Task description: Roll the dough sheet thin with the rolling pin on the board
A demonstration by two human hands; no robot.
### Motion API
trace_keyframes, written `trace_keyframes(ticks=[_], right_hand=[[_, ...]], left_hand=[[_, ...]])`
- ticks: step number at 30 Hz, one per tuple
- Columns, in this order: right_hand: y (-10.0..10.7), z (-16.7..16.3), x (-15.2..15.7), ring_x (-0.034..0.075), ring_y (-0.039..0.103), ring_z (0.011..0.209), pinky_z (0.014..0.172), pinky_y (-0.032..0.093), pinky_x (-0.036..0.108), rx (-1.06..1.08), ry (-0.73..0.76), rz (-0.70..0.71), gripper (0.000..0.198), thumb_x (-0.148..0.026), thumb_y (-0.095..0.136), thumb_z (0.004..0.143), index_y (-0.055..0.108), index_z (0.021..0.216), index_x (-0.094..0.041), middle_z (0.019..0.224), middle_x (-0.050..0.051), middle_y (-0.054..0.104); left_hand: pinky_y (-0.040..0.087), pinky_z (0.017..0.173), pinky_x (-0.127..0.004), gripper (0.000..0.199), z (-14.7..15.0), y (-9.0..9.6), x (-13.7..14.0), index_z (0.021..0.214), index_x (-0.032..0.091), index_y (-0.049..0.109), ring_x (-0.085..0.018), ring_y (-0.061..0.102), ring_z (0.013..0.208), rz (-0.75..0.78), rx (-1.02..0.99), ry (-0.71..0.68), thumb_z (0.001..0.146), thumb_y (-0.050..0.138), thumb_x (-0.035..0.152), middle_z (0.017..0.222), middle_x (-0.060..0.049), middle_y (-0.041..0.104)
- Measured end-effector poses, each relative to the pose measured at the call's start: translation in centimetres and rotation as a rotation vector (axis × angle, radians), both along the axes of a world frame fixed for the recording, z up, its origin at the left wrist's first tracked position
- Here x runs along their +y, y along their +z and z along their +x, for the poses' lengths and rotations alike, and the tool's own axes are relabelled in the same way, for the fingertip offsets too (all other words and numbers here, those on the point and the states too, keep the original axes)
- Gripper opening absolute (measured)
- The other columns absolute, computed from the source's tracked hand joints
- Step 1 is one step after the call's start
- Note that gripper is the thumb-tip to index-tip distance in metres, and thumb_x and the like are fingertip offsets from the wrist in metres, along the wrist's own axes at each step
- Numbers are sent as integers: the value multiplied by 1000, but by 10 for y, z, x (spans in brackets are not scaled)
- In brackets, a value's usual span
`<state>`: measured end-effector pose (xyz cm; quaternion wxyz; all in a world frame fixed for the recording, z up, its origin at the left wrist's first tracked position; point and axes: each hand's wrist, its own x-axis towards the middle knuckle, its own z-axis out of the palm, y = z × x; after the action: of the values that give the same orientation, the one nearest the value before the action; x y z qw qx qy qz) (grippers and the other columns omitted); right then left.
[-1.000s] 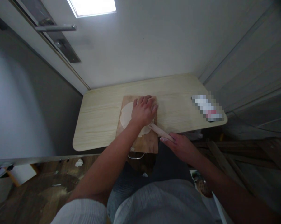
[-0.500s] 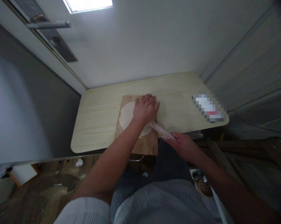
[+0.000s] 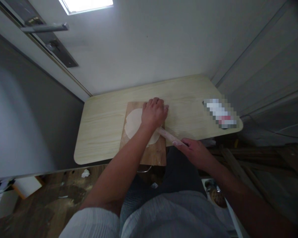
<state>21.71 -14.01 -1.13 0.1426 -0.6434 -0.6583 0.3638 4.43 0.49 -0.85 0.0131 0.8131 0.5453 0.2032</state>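
A pale, flat sheet of dough (image 3: 133,123) lies on a wooden cutting board (image 3: 155,155). Across the dough's right side runs a floury rolling pin (image 3: 169,135), slanting toward me. My right hand (image 3: 194,150) is closed around its near end, off the board's right edge. On top of the pin's far part rests my left hand (image 3: 154,114), palm down with the fingers bent over. That hand and its wrist hide the far end of the pin and part of the dough.
The board sits on a light wood table (image 3: 101,129) against a white door (image 3: 139,49) with a metal handle (image 3: 45,28). A pixelated object (image 3: 220,114) lies at the table's right end. Crumpled white paper (image 3: 85,173) is on the floor at left.
Both hands keep their places on the rolling pin, which has shifted only slightly. The whole view has moved a little, and the board appears slightly farther left.
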Motion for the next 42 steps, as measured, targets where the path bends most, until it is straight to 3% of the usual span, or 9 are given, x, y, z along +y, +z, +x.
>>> trace_keyframes(ticks=[6, 19, 27, 30, 34, 38, 42], right_hand=[[4, 2, 3, 13, 49, 55, 53, 31, 26, 0, -55, -31, 46, -63, 51, 88, 58, 69, -21, 58, -2, 54], [-2, 10, 10, 13, 45, 56, 56, 27, 27, 18, -41, 8, 51, -64, 45, 91, 53, 65, -21, 59, -2, 51], [-5, 8, 8, 12, 44, 58, 57, 27, 26, 27, -61, 61, 47, -60, 45, 92, 51, 66, -21, 60, -3, 51], [-3, 2, 2, 12, 45, 58, 56, 27, 25, 34, -71, 92, 46, -59, 46, 92, 52, 68, -21, 60, -3, 50], [0, -11, -6, 12, 45, 57, 56, 26, 25, 27, -31, 121, 47, -60, 45, 94, 52, 69, -21, 59, -3, 51], [-1, -23, -10, 13, 50, 60, 56, 26, 25, -20, 26, 117, 47, -61, 45, 95, 58, 73, -21, 64, -1, 58], [-2, -28, -11, 13, 52, 59, 55, 25, 26, -104, 62, 98, 47, -62, 44, 95, 59, 75, -21, 65, 0, 61]], left_hand=[[38, 99, -44, 32, 6, 1, 6, 112, 22, 60, -27, 53, 114, 6, -17, 15, 103, 36, 41, 120, -10, 62], [38, 99, -41, 32, 15, 3, 16, 116, 24, 60, -25, 54, 116, 13, -11, 61, 102, 37, 42, 123, -9, 63], [42, 96, -39, 27, 10, 4, 22, 108, 23, 63, -25, 57, 111, 43, -167, 32, 100, 44, 40, 115, -9, 66], [43, 98, -37, 25, -6, 13, 11, 106, 23, 64, -22, 58, 109, 95, -239, 5, 101, 43, 36, 112, -7, 68], [40, 106, -39, 28, -39, 21, -24, 112, 23, 62, -22, 56, 117, 132, -241, 4, 101, 42, 40, 119, -7, 66], [36, 112, -41, 35, -68, 12, -60, 124, 22, 58, -24, 52, 126, 69, -131, -13, 100, 43, 44, 132, -9, 61], [26, 118, -47, 42, -76, 1, -74, 136, 25, 50, -25, 41, 139, 27, -4, -13, 101, 38, 45, 148, -7, 51]])
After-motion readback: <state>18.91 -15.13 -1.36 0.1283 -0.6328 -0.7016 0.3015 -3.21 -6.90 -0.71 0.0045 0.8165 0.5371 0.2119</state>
